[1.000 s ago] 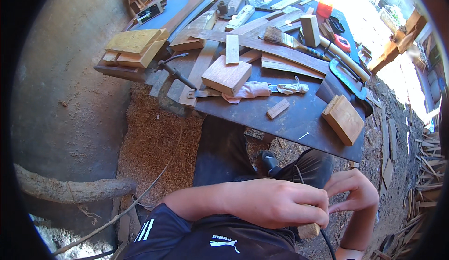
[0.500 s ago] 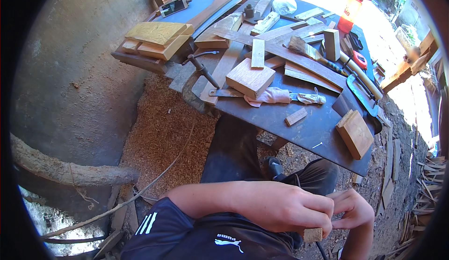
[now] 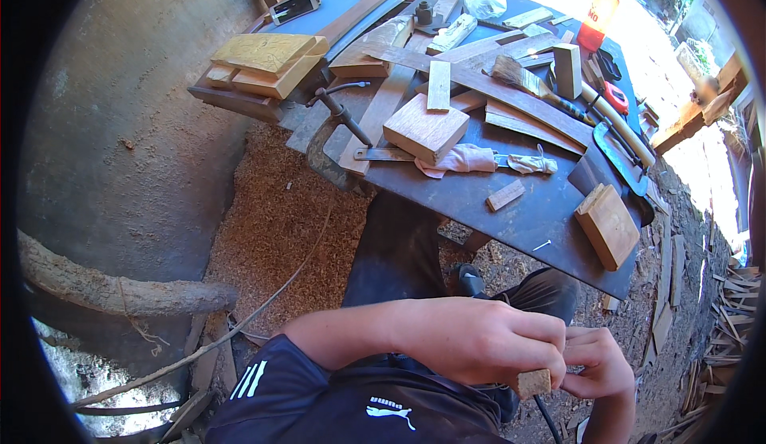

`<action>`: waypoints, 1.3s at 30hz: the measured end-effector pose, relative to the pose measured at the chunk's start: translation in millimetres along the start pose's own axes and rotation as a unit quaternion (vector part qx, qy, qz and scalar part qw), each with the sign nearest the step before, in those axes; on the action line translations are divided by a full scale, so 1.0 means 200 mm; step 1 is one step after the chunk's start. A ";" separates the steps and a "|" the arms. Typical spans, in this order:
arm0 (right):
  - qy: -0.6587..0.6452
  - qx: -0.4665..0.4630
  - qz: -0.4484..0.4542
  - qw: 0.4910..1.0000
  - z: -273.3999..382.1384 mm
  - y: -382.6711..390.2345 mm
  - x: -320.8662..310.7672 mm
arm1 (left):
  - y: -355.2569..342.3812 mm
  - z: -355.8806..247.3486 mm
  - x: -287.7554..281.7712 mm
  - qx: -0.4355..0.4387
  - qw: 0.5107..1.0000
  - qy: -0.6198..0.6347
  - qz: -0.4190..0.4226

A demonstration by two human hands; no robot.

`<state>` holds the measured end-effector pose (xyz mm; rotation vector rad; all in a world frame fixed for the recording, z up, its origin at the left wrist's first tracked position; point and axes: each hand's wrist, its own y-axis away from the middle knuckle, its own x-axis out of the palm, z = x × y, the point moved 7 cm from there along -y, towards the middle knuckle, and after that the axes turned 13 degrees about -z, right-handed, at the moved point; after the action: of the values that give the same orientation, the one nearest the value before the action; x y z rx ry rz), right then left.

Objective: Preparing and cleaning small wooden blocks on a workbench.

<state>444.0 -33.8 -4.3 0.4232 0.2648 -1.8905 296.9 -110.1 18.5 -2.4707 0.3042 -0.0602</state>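
Note:
My left hand (image 3: 507,344) is closed in front of my body, its fingers bent around a small wooden block (image 3: 534,383). Only the block's squared end shows below the fingers. Against those fingertips rests my right hand (image 3: 598,362), its fingers curled in. Whatever the right hand grips is hidden between the two hands. Both hands are over my lap, short of the near edge of the dark table (image 3: 511,224). On that table a small wood strip (image 3: 505,195), a screw or nail (image 3: 542,245) and a notched wood block (image 3: 607,227) lie nearest to them.
A C-clamp (image 3: 339,121) grips the table's left edge. Further back lie a square wood block (image 3: 427,129), a cloth-wrapped metal tool (image 3: 463,159), a paintbrush (image 3: 523,79), a blue hacksaw (image 3: 618,157) and a red bottle (image 3: 598,17). A thin branch (image 3: 263,324) crosses the left side.
The wooden block's end has risen slightly with my left hand. My right hand has shifted a little, its fingers closer against the left ones. The things on the table stay put.

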 end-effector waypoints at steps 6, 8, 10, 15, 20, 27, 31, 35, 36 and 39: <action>0.023 0.025 -0.039 0.999 -0.01 0.00 -0.01 | 0.01 0.02 -0.01 -0.023 1.000 0.011 -0.005; 0.027 0.032 -0.049 0.998 -0.01 0.00 -0.01 | 0.00 0.02 -0.02 -0.025 1.000 0.008 -0.006; 0.031 0.039 -0.061 0.997 -0.01 0.01 -0.02 | 0.00 0.03 -0.02 -0.033 0.999 0.028 -0.010; -0.020 0.048 -0.046 0.998 -0.06 0.00 -0.04 | -0.01 0.05 -0.05 -0.046 0.998 0.029 -0.037; 0.048 -0.089 -0.251 0.963 -0.01 0.03 -0.12 | 0.02 0.09 -0.19 -0.040 0.979 -0.058 -0.190; 0.253 -0.209 -0.417 0.847 0.04 0.11 -0.07 | 0.07 0.14 -0.13 -0.122 0.938 0.043 -0.323; 0.313 -0.220 -0.442 0.812 0.05 0.11 -0.04 | 0.11 0.20 -0.09 -0.189 0.910 0.128 -0.345; 0.334 -0.225 -0.443 0.801 0.05 0.09 -0.03 | 0.16 0.26 -0.05 -0.240 0.885 0.164 -0.363; 0.327 -0.228 -0.440 0.804 0.04 0.09 -0.02 | 0.16 0.26 -0.05 -0.236 0.885 0.165 -0.365; 0.332 -0.225 -0.441 0.803 0.05 0.10 -0.02 | 0.17 0.27 -0.03 -0.236 0.883 0.178 -0.365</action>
<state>462.5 -41.1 6.7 0.6945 1.5827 -2.3836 290.0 -102.3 -44.3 -2.9054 -0.5500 -0.8532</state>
